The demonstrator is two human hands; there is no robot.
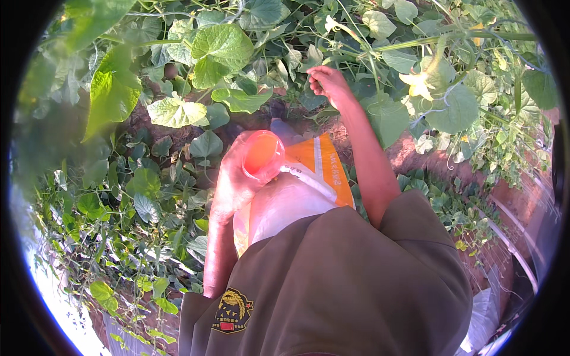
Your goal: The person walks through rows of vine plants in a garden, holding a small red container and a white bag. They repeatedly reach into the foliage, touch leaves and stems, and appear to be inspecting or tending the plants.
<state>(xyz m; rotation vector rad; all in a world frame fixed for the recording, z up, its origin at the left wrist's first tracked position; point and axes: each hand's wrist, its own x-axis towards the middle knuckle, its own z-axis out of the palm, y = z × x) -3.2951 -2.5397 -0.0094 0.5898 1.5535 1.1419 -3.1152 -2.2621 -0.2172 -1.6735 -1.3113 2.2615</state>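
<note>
My left hand point(238, 171) is wrapped around a translucent plastic cup point(263, 155) with a reddish-orange inside. Its open top faces up towards me. My right hand point(328, 84) reaches in among the vine leaves, its fingers curled and close together; whether something small sits between the fingertips cannot be told. A large green leaf point(385, 116) is beside the right forearm. An orange and white printed woven sack point(331, 164) hangs in front of my body, below the cup. Yellow flowers point(417, 83) grow on a vine to the right of my right hand.
Leafy climbing vines surround me, with a thick green stem point(414, 43) and thin pale strings point(434, 109) at the upper right. A large leaf point(221, 46) hangs near the upper middle. Bare reddish soil point(407, 153) shows between the plants. Clear plastic sheeting point(483, 311) lies at the lower right.
</note>
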